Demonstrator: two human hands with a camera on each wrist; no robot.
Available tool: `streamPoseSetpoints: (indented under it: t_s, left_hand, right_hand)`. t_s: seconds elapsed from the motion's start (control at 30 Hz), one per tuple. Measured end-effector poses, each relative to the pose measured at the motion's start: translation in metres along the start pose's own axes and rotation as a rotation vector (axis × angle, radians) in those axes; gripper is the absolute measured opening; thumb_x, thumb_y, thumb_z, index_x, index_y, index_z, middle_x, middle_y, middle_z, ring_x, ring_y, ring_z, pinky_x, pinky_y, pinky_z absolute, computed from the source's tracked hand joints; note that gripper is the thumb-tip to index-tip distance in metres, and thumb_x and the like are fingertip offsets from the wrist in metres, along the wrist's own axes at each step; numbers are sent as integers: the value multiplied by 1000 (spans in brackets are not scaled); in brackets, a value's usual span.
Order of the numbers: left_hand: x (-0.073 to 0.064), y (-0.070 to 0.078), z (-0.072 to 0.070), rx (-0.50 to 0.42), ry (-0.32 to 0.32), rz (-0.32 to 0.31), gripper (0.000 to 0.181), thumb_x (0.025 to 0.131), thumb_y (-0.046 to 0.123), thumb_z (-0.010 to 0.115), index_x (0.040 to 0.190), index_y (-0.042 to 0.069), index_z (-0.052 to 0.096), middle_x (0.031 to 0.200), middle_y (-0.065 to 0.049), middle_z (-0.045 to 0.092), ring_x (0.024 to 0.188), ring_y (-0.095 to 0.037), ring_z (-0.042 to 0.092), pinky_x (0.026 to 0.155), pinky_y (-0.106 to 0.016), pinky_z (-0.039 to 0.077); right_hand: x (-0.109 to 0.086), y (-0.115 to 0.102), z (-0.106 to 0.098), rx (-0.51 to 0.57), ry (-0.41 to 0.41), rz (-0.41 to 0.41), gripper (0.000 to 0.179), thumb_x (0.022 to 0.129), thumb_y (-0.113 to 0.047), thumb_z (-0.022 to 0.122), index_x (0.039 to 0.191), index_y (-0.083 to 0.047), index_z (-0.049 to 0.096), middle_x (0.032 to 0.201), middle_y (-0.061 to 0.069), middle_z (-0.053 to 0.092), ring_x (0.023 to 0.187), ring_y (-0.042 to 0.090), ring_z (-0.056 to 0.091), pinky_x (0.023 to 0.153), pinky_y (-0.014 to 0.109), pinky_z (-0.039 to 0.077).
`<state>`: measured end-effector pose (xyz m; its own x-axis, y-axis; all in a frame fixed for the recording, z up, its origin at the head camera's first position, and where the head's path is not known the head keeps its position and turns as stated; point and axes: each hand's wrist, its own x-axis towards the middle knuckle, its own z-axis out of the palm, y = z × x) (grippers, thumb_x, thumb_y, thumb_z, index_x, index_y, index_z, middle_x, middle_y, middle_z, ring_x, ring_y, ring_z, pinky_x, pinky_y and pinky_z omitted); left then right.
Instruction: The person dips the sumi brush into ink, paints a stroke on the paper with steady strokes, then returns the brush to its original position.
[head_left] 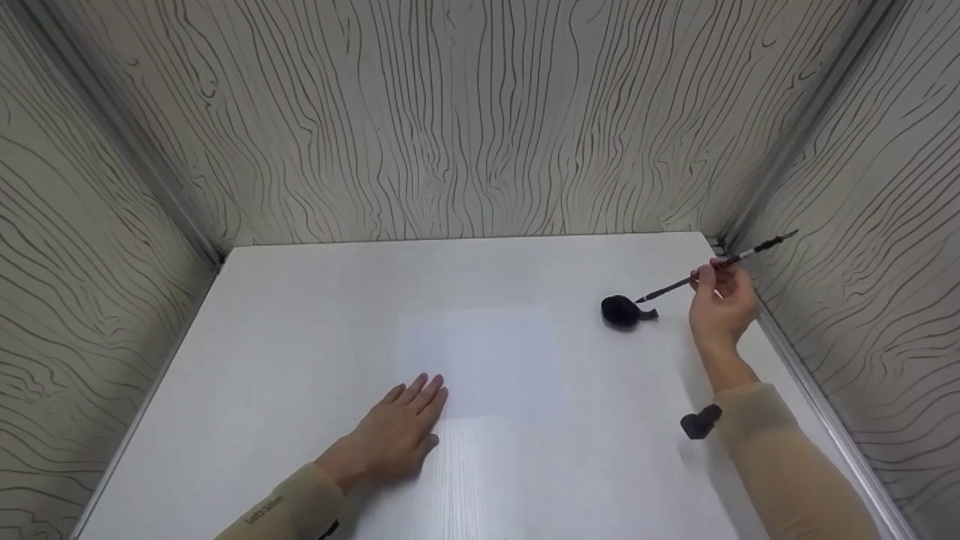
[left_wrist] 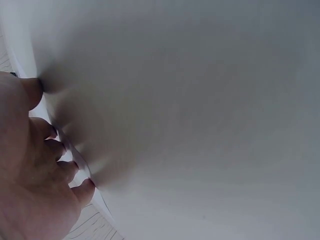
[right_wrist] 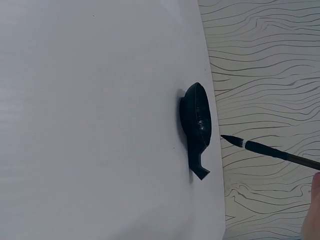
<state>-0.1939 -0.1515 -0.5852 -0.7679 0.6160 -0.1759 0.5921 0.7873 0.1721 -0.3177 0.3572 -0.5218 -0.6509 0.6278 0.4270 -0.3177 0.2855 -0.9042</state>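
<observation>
My right hand [head_left: 721, 307] pinches a dark writing brush [head_left: 670, 288] by its shaft, above the table's right side. Its black bristle tip points down and left toward a small black ink dish [head_left: 620, 311] with a short handle. In the right wrist view the brush [right_wrist: 267, 149] stands apart from the dish [right_wrist: 194, 117], and liquid glints inside the bowl. A white paper sheet [head_left: 495, 364] lies flat in the middle of the table. Fingers extended, my left hand [head_left: 397, 435] rests on the sheet's lower left corner; its fingertips touch down in the left wrist view.
The white table [head_left: 285, 330] is enclosed by wood-grain panels [head_left: 465, 120] at the back and both sides. Metal posts [head_left: 817, 105] stand in the corners. A small black device [head_left: 701, 422] is strapped at the right wrist.
</observation>
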Motion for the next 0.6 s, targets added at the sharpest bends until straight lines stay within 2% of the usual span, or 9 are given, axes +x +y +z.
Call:
streamPoseSetpoints:
  t_s: [0.33,0.47,0.6]
  left_hand:
    - [-1,0,2,-6,-3,-13,71,117,42,40,179,9,29,190,-8,23,178,-34,23,141,-62,29]
    - [-1,0,1,-10,-4,-10,70,117,41,40,179,9,29,190,-9,22,178,-35,23,141,-63,29]
    - [-1,-1,2,5,-4,2,70,118,41,39,179,8,27,190,-10,21,178,-36,23,141,-63,30]
  right_hand:
    - [-3,9,0,-6,-2,69,12,114,-6,62,124,-2,68,102,-10,70,100,4,77,95,15,64]
    - [-5,11,1,-27,-15,67,14,115,-7,60,125,-1,67,103,-11,70,101,2,76,96,14,63]
    - [-6,13,1,-41,-15,62,18,115,-5,59,128,5,65,101,-13,69,98,-1,74,95,13,63]
